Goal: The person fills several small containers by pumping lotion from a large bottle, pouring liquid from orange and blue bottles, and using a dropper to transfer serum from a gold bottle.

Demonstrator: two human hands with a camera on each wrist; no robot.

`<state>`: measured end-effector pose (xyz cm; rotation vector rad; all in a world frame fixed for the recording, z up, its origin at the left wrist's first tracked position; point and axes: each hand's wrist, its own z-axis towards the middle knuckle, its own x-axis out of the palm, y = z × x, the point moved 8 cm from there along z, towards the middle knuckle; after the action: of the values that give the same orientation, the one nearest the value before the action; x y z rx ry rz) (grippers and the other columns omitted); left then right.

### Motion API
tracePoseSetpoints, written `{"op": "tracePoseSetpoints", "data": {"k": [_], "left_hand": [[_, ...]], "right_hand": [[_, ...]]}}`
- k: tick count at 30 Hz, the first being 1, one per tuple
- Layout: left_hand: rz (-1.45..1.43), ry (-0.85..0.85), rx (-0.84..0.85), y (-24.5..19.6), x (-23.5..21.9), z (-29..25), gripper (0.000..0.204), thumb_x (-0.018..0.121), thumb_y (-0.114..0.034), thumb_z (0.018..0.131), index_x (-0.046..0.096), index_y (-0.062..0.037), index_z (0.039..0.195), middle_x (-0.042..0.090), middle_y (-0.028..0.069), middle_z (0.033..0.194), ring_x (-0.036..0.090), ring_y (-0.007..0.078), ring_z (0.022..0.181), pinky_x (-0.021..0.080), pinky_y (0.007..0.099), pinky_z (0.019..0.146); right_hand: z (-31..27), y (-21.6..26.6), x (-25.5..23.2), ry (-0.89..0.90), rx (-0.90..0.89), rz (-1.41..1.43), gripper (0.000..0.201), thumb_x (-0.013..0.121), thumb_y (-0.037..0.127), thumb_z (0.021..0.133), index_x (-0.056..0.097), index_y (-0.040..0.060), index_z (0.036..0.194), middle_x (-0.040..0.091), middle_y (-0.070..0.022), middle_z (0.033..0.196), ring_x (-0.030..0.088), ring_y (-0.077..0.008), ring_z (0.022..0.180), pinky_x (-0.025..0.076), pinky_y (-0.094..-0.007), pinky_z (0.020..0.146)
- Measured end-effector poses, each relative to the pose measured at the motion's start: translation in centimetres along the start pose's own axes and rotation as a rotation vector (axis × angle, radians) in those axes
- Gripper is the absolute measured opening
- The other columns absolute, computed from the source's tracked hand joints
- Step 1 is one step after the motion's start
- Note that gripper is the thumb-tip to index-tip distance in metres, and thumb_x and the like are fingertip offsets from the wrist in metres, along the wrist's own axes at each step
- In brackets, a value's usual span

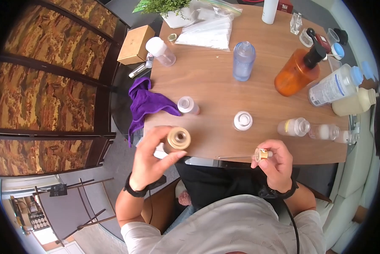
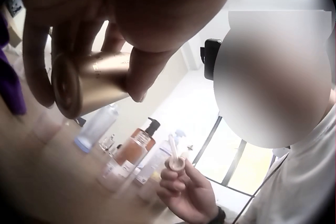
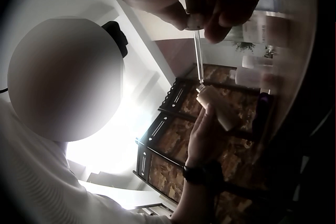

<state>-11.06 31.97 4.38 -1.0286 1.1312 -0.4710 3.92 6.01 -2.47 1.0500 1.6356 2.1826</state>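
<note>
My left hand grips a small gold bottle around its sides, near the table's front edge. The bottle's neck is uncapped and faces up toward the head view; its shiny gold wall fills the space between fingers and thumb in the left wrist view. Between the thumb and fingers of my right hand is a dropper cap with a gold collar. Its thin glass pipette points left toward the bottle, apart from it. In the right wrist view the pipette looks clear.
A small pinkish bottle, a white-topped container and a blue bottle stand on the wooden table. Several jars and an amber pump bottle line the right side. A purple cloth drapes over the left edge.
</note>
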Motion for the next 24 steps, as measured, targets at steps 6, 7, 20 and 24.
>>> {"op": "tracePoseSetpoints", "data": {"k": [6, 7, 20, 24], "left_hand": [[0.008, 0.128, 0.164, -2.2, 3.2, -2.1, 0.053, 0.091, -0.013, 0.079, 0.067, 0.0, 0.125, 0.069, 0.0148, 0.121, 0.066, 0.0297, 0.112, 0.052, 0.039, 0.097], [0.005, 0.138, 0.167, -2.5, 3.5, -2.4, 0.053, 0.091, -0.013, 0.079, 0.067, 0.0004, 0.124, 0.068, 0.0152, 0.123, 0.065, 0.0296, 0.114, 0.051, 0.039, 0.098], [0.073, 0.156, 0.253, -4.9, 5.3, -4.0, 0.054, 0.089, -0.012, 0.08, 0.067, -0.0025, 0.128, 0.068, 0.0136, 0.121, 0.065, 0.0327, 0.111, 0.054, 0.0415, 0.095], [0.068, 0.17, 0.291, -5.4, 6.2, -4.3, 0.053, 0.089, -0.012, 0.08, 0.068, -0.0019, 0.127, 0.068, 0.0133, 0.12, 0.065, 0.031, 0.111, 0.054, 0.0408, 0.095]], "right_hand": [[-0.1, 3.8, 1.9, 0.056, -0.153, -0.13, 0.038, 0.074, -0.004, 0.092, 0.058, -0.0059, 0.126, 0.068, -0.0159, 0.113, 0.069, -0.0179, 0.092, 0.056, -0.0321, 0.084], [0.0, 4.2, 2.1, 0.052, -0.171, -0.161, 0.038, 0.075, -0.004, 0.091, 0.059, -0.0056, 0.126, 0.069, -0.0161, 0.113, 0.069, -0.0179, 0.092, 0.056, -0.0318, 0.084], [-1.9, 9.2, 2.8, 0.109, -0.39, -0.637, 0.037, 0.082, 0.0, 0.083, 0.066, 0.0012, 0.116, 0.074, -0.0133, 0.1, 0.071, -0.0208, 0.084, 0.056, -0.0301, 0.075], [-1.9, 9.1, 3.9, 0.163, -0.353, -0.684, 0.035, 0.083, 0.002, 0.084, 0.067, 0.0031, 0.115, 0.075, -0.0109, 0.099, 0.071, -0.0202, 0.078, 0.056, -0.0302, 0.071]]}}
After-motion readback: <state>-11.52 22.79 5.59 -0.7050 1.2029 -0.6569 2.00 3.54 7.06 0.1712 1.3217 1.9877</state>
